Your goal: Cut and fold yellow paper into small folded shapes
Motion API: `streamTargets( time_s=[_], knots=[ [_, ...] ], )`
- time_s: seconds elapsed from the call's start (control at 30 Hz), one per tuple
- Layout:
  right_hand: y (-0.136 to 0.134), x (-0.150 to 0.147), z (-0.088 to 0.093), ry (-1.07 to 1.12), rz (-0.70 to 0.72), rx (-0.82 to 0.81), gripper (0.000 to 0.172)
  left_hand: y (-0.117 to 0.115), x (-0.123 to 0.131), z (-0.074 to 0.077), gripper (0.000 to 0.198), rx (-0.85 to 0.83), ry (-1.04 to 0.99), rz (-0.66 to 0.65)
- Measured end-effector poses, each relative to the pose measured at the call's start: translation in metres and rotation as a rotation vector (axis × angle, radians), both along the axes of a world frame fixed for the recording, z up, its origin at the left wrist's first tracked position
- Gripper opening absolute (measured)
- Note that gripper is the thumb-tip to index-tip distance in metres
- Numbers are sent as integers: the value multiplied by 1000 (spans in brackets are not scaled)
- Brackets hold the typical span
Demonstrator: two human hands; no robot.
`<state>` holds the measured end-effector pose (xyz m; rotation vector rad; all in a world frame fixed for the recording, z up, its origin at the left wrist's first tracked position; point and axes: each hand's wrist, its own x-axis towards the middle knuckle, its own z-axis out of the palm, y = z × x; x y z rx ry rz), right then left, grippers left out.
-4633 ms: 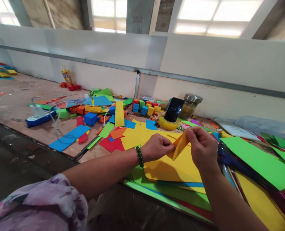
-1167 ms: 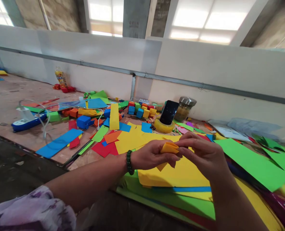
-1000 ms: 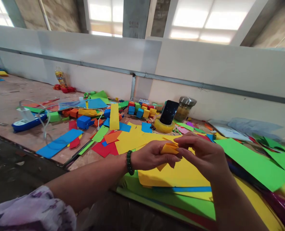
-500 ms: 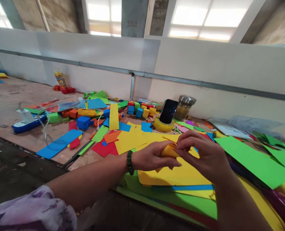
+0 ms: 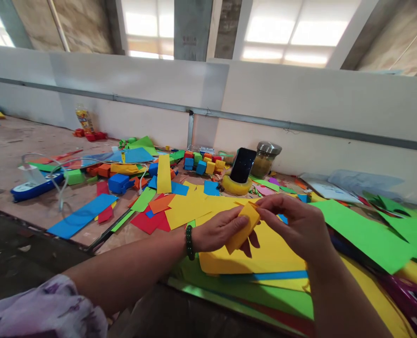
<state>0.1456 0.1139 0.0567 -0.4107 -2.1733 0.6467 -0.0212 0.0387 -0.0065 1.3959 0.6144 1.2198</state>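
Between my hands is a folded piece of yellow paper (image 5: 243, 231), tilted, with a fold at its upper end. My left hand (image 5: 219, 230), wearing a dark beaded bracelet (image 5: 189, 242), grips its left side with the thumb on top and fingers behind. At the upper right corner, my right hand (image 5: 293, 220) pinches the paper between thumb and fingertips. Beneath both hands lies a stack of yellow sheets (image 5: 265, 260) with blue and green ones under it.
A phone (image 5: 243, 165) leans in a yellow ring (image 5: 235, 186) beside a lidded glass jar (image 5: 266, 159). Small coloured paper cubes (image 5: 201, 167) stand behind. To the left are a blue strip (image 5: 83, 216) and a white-and-blue power strip (image 5: 35, 188); green sheets (image 5: 363, 234) lie right.
The yellow paper has turned so that its broad face shows, slanting down to the left. My left thumb now lies across it. The whole view has shifted slightly.
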Motion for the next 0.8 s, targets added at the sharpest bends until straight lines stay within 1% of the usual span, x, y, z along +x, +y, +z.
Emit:
streamTargets(
  time_s=[0.17,0.4,0.57,0.7,0.8],
  knots=[
    [-4,-3,4,8,20,-2,13,-2,1,1,50,65,80,66],
    [-9,-5,4,11,-4,-34,19,-3,2,1,49,152,161,108],
    [-9,-6,3,45,-7,-62,21,-3,2,2,47,193,187,136],
    [-7,-6,0,57,12,-105,19,-3,2,3,47,200,212,156],
    [-7,-6,-2,74,18,-182,22,-3,3,3,47,172,213,144]
  ],
)
